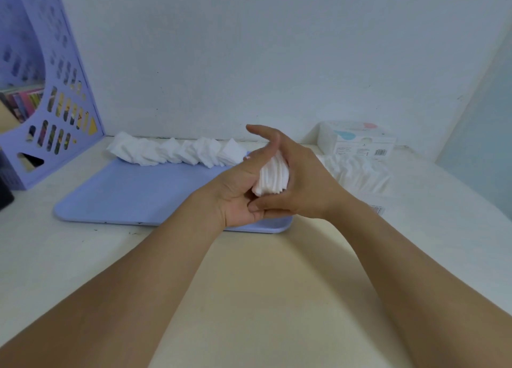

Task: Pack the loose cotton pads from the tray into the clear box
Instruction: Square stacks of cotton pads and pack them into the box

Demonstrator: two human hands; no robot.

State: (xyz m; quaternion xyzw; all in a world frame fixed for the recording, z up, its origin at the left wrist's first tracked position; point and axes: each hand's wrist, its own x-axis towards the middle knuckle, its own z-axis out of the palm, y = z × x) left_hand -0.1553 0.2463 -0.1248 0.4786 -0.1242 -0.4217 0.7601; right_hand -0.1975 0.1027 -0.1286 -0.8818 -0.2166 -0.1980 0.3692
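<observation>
Head view: left hand (238, 193) and right hand (299, 184) clasp a cotton pad stack (273, 178) between them above the tray (124, 190).

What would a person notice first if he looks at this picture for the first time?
First, the two hands meeting in the middle: the left hand and the right hand together hold a small stack of cotton pads above the near right part of the blue tray. Next, the long row of loose pads along the tray's far edge, and the purple file rack at the far left.
</observation>
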